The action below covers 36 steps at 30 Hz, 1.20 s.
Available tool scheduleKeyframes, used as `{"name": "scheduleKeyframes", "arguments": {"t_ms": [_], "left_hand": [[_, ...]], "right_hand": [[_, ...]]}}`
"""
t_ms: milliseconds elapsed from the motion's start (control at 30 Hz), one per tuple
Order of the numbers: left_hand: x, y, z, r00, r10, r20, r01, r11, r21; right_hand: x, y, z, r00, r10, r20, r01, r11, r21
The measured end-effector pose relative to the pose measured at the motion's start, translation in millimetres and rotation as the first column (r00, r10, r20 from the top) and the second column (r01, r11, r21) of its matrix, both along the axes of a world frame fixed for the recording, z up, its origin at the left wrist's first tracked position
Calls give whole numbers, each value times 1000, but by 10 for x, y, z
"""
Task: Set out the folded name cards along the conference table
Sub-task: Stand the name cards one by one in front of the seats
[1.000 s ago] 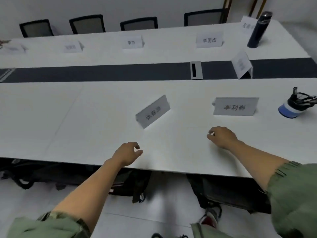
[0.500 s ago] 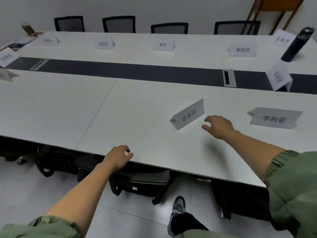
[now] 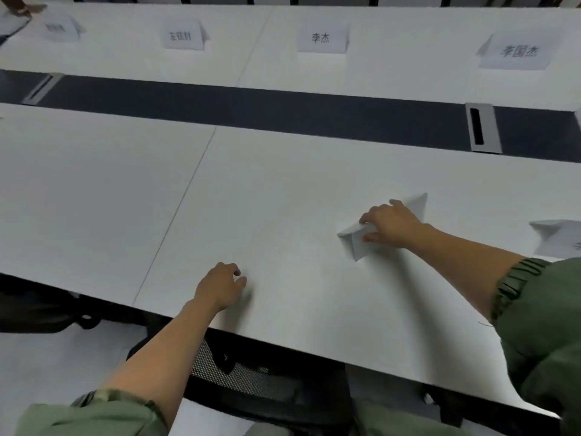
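While the right hand [image 3: 391, 226] gripped the folded name card [image 3: 354, 245] just right of the frame's centre, thumb on the near face and fingers curled over the ridge, the card lay skewed, one end pointing to the lower left. I could not tell whether it still touched the white conference table [image 3: 94, 190]. The left hand [image 3: 221, 286] sat lower and further left, near the table's front edge, its fingers loosely curled and holding nothing. Both forearms were bare, with green sleeves [image 3: 540, 309] bunched at the bottom corners.

Another name card [image 3: 559, 239] stood at the right edge of the frame, well apart from the held one. A dark strip [image 3: 251, 108] ran across the table's middle, with a grey cable port [image 3: 482, 127] set in it at the upper right. Beyond it, along the top of the frame, stood the 李国杰 card [image 3: 515, 53], the 李杰 card [image 3: 322, 37] and two blurred cards [image 3: 184, 36] further left. A mesh office chair [image 3: 239, 372] sat under the table at the bottom centre.
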<state>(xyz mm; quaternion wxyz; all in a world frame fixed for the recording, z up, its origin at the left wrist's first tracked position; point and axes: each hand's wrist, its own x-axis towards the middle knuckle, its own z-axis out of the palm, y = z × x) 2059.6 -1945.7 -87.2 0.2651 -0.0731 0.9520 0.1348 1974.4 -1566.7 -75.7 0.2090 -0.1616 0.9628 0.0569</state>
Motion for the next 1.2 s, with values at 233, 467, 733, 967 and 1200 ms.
{"name": "scheduleKeyframes", "arguments": {"t_ms": [233,467,733,967,1200], "left_hand": [[-312,-198,-286,999,-11,36,13,998,-66],[-630,-512,-525,990,-121,-66,110,983,-150],[-934,-798,-949,961,-220,-165,189,964,-189],[-824,-942,-1168,932,-216,-289,173,970,-169],[-814,-957,-1225,913,-218,-345,174,973,-155]], "right_hand": [[-279,-540,-100,996,-88,18,90,970,-224],[-519,-1129,-159,975,-220,18,216,934,-285],[-592,-1532,-215,923,-379,62,375,857,-353],[-244,-1001,-57,728,-685,-13,650,697,-302],[-172,-1080,-338,352,-847,398,798,50,-601]]}}
